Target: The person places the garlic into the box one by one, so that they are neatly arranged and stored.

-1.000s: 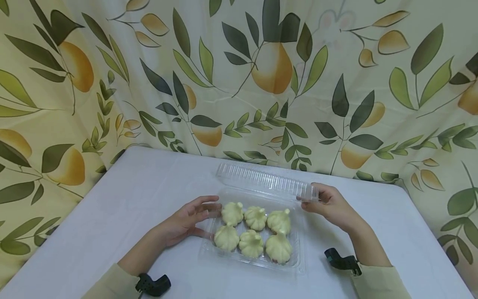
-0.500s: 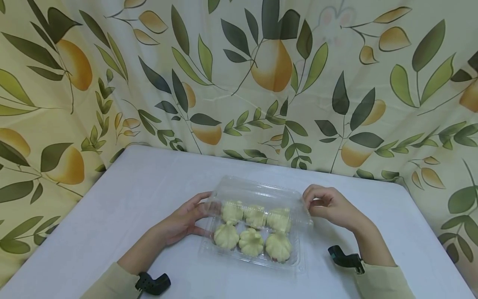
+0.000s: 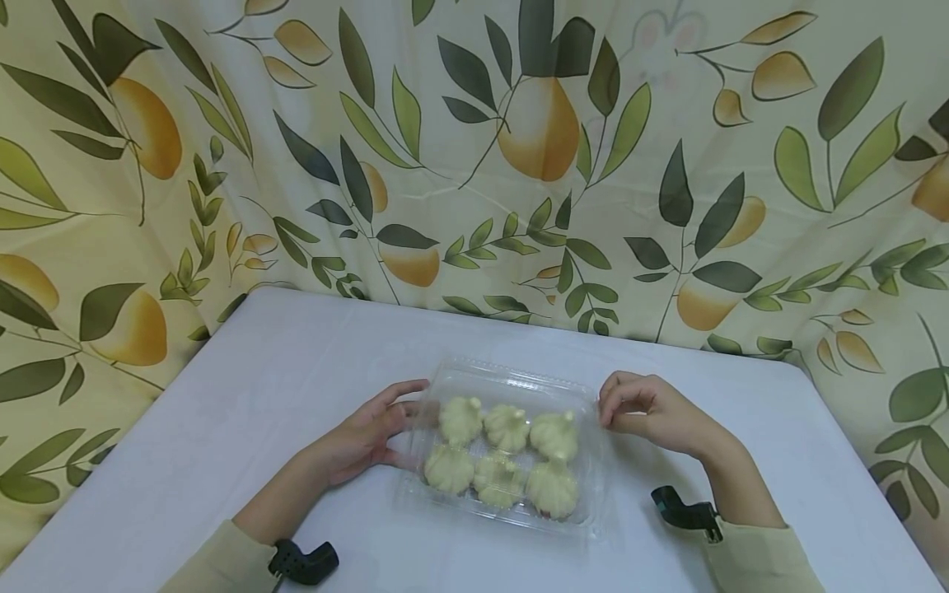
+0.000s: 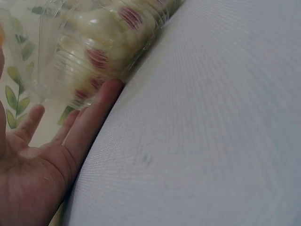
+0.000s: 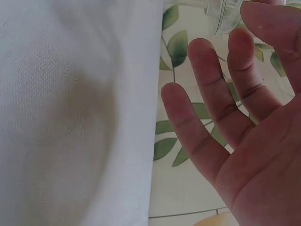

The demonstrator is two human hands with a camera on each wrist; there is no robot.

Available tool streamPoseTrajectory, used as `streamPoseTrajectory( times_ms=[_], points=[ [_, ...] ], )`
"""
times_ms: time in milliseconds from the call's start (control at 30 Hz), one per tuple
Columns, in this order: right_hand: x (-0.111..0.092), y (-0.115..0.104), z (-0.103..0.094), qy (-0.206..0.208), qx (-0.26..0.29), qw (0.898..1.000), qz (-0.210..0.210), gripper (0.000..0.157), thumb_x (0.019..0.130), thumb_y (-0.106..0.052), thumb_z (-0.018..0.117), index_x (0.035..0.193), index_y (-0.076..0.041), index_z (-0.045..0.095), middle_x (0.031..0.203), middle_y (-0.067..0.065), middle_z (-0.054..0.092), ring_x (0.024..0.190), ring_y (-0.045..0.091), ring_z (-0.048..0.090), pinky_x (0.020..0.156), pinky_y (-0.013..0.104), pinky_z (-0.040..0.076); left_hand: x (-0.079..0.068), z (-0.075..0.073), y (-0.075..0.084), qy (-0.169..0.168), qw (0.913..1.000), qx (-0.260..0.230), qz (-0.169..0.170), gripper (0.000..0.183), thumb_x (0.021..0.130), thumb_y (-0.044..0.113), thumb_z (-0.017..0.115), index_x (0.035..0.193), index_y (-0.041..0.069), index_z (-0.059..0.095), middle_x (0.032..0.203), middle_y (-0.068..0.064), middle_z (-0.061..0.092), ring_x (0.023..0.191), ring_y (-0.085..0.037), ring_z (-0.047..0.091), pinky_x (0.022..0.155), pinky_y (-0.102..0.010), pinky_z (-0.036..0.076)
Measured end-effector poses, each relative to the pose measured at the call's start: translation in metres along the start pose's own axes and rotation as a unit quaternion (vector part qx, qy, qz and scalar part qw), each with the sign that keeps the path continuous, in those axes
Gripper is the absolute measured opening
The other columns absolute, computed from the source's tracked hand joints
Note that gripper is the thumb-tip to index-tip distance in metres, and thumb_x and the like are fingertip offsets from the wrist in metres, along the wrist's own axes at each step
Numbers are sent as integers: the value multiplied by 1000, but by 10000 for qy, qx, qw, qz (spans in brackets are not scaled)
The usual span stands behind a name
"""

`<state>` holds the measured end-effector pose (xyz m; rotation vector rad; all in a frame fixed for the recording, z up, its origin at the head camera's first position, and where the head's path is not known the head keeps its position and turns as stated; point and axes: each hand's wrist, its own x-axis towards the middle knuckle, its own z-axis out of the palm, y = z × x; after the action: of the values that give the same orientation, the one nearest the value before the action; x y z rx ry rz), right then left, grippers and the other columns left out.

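A clear plastic clamshell box [image 3: 415,494] sits mid-table, its hinged lid [image 3: 519,380] now lowered over the base. Inside are two rows of pale yellow, ribbed pieces [image 3: 507,428] shaped like garlic bulbs; reddish streaks mark the undersides of the pieces [image 4: 99,57] in the left wrist view. My left hand [image 3: 363,436] rests against the box's left side, fingers extended and thumb low along the table. At the right edge of the lid, my right hand [image 3: 652,412] pinches the plastic between thumb and forefinger; its other fingers [image 5: 207,61] are loosely spread in the right wrist view.
A white cloth covers the table [image 3: 319,338]. Behind it hangs a cream curtain [image 3: 474,222] printed with fruit and leaves. A black wrist camera [image 3: 304,564] is strapped by the left sleeve, and another black camera [image 3: 685,511] by the right.
The lid has swung from raised at the back down over the pieces. My right hand has moved with its edge, while my left hand has stayed at the box's left side.
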<state>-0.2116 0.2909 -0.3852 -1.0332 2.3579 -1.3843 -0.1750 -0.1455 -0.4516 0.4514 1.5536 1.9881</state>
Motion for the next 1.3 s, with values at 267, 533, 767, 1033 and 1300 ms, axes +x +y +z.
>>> streamPoseTrajectory(
  times_ms=[267,533,767,1033,1300],
  points=[
    [0,-1,1,-3,-434,9988,219,9,89,1,69,85,-7,71,94,3,65,93,13,60,85,28,53,0,1,1,350,9988,213,-261,61,102,21,56,156,28,28,157,-14,33,139,-32,40,90,-48,56],
    [-5,-22,1,925,-732,9893,861,9,95,-6,65,102,-10,69,102,5,68,95,7,64,81,24,56,0,3,0,399,9981,312,-344,64,100,18,59,155,29,28,157,-13,34,133,-29,46,85,-42,57],
    [-18,-44,25,1710,-377,9743,1416,47,97,-9,62,141,-8,44,100,10,63,90,16,66,77,25,57,1,2,1,411,9982,281,-333,66,99,18,61,155,30,29,157,-14,35,132,-30,48,86,-45,57],
    [-55,-58,65,1947,636,9361,2860,68,100,-20,60,149,-10,13,103,10,55,84,16,60,69,29,55,-1,2,2,364,9985,243,-338,68,100,18,60,157,31,27,158,-14,33,135,-31,46,89,-47,56],
    [-86,-49,93,-83,2829,8931,3495,54,106,-32,44,139,0,16,87,6,63,73,18,60,61,29,53,1,7,3,540,9971,289,-457,68,99,21,62,157,24,27,157,-17,34,133,-32,47,87,-43,56]
  ],
)
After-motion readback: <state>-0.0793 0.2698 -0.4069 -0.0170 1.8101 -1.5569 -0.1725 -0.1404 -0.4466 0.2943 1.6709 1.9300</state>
